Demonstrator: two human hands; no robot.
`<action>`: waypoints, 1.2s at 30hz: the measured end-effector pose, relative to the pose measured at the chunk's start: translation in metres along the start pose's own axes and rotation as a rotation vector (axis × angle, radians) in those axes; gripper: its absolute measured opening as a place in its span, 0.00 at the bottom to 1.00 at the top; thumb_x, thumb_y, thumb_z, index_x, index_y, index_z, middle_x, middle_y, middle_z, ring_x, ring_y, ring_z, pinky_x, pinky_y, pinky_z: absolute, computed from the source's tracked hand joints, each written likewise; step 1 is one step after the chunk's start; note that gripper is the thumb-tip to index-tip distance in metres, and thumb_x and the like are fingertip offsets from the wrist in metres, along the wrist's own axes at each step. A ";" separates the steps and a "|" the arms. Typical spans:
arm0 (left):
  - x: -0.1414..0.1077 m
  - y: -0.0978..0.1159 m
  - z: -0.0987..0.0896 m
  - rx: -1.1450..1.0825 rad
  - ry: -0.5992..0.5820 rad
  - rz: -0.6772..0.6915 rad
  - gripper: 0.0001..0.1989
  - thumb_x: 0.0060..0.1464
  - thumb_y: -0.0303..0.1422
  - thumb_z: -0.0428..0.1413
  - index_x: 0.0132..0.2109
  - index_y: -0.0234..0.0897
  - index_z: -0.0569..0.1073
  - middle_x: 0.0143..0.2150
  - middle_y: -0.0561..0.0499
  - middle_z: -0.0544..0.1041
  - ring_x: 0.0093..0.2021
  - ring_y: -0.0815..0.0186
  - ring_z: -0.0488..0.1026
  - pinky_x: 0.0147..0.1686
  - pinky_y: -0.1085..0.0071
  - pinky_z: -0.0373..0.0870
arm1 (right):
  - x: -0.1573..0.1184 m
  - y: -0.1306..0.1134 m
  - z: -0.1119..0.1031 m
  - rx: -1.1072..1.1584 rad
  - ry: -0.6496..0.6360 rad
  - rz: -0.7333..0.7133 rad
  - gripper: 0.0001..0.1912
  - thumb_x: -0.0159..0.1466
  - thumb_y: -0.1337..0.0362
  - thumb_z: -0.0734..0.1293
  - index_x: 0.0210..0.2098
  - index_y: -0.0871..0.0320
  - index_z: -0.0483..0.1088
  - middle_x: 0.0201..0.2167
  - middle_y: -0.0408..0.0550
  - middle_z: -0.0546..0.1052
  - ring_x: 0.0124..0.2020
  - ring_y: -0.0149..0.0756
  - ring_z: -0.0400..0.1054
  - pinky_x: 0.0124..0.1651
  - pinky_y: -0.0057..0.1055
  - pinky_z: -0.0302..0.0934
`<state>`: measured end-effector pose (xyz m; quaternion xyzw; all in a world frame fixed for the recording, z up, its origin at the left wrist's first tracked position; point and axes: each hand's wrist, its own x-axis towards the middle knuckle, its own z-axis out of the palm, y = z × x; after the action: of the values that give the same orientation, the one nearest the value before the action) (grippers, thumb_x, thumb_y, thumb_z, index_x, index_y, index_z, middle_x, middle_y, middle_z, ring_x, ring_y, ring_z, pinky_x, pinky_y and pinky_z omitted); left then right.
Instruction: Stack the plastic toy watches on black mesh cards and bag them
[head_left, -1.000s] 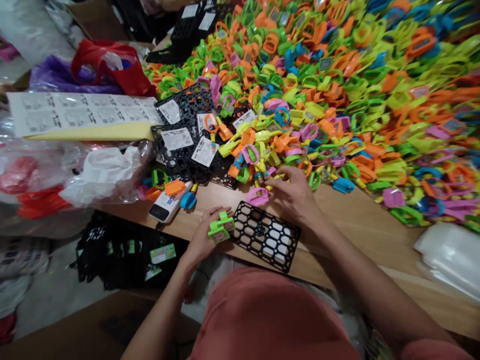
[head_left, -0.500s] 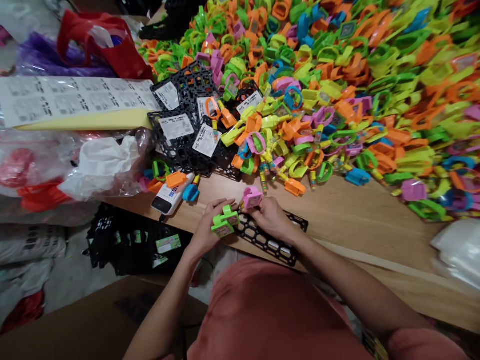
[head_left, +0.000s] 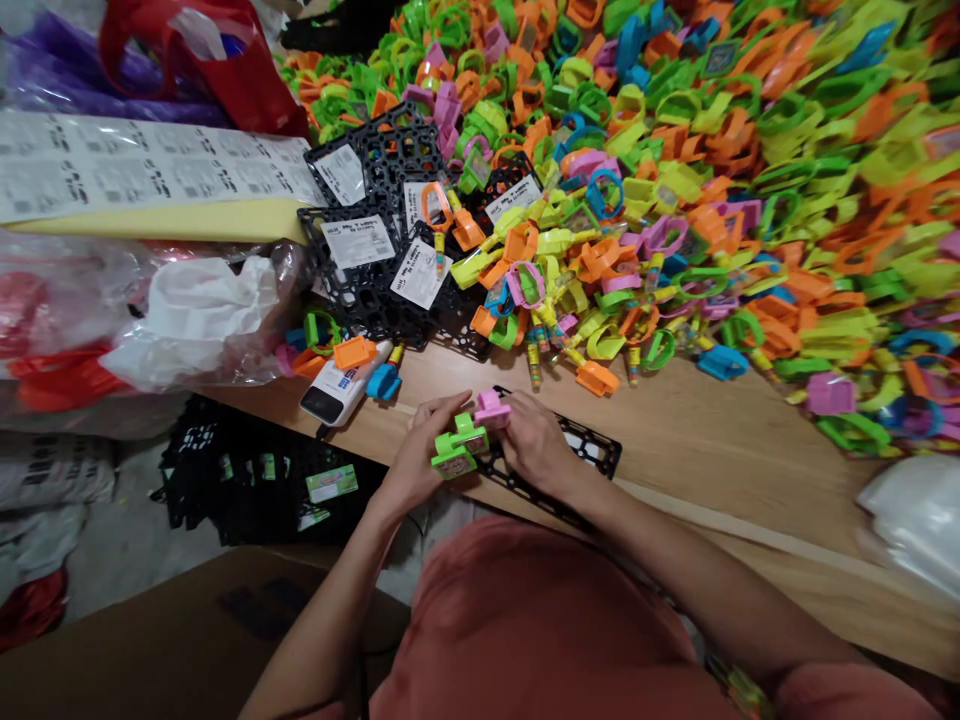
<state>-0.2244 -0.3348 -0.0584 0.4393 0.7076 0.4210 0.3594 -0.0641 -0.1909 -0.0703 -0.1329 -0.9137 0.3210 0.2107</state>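
Note:
My left hand is closed round the green toy watches, two square-faced pieces lying one beside the other. In my right hand a pink toy watch is pinched by the fingertips, right against the upper green one. Whether the pink and green pieces are linked cannot be made out. Beneath my right hand and wrist lies a black perforated plastic tray with white labels showing through its holes; its middle is covered by the hand.
A big heap of colourful toy watches fills the table's back and right. Black trays with labels, a white power bank and a label sheet lie left. Clear plastic bags are at right; more black trays sit below the table edge.
My right hand has brought the pink watch down and left, up against the green ones. The left hand has shifted slightly right, and the camera view has moved a little.

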 end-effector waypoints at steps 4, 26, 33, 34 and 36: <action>0.000 -0.002 -0.001 0.026 -0.008 0.037 0.37 0.53 0.32 0.66 0.69 0.45 0.68 0.61 0.42 0.73 0.63 0.52 0.68 0.67 0.54 0.59 | 0.004 -0.007 0.000 -0.061 -0.040 -0.034 0.13 0.71 0.74 0.57 0.44 0.58 0.72 0.37 0.55 0.77 0.40 0.45 0.66 0.45 0.38 0.63; 0.002 -0.002 0.000 0.042 0.002 0.049 0.30 0.52 0.33 0.65 0.63 0.45 0.75 0.59 0.43 0.75 0.61 0.49 0.69 0.64 0.52 0.63 | 0.035 0.012 -0.076 0.108 0.153 0.302 0.07 0.67 0.65 0.66 0.44 0.56 0.74 0.35 0.47 0.79 0.35 0.40 0.72 0.40 0.33 0.64; 0.001 -0.001 0.000 0.002 -0.006 0.030 0.30 0.53 0.33 0.65 0.64 0.44 0.74 0.60 0.42 0.73 0.62 0.50 0.69 0.64 0.53 0.65 | 0.021 0.013 -0.025 0.419 -0.011 0.403 0.02 0.64 0.67 0.67 0.35 0.57 0.72 0.31 0.45 0.78 0.33 0.39 0.72 0.38 0.32 0.65; 0.001 -0.001 0.000 0.000 -0.006 0.027 0.30 0.53 0.33 0.65 0.64 0.44 0.74 0.61 0.42 0.73 0.62 0.50 0.69 0.64 0.53 0.65 | 0.020 0.015 -0.021 0.389 -0.012 0.380 0.03 0.64 0.68 0.66 0.35 0.56 0.72 0.30 0.45 0.77 0.32 0.39 0.71 0.38 0.32 0.64; 0.001 -0.002 0.001 0.006 -0.006 0.021 0.32 0.52 0.33 0.66 0.65 0.45 0.73 0.61 0.42 0.73 0.62 0.50 0.69 0.64 0.53 0.64 | 0.016 0.016 -0.016 0.301 0.008 0.279 0.05 0.65 0.70 0.64 0.35 0.56 0.71 0.30 0.46 0.76 0.33 0.40 0.70 0.38 0.32 0.64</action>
<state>-0.2247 -0.3346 -0.0606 0.4491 0.7030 0.4214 0.3556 -0.0685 -0.1645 -0.0646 -0.2267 -0.8272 0.4795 0.1854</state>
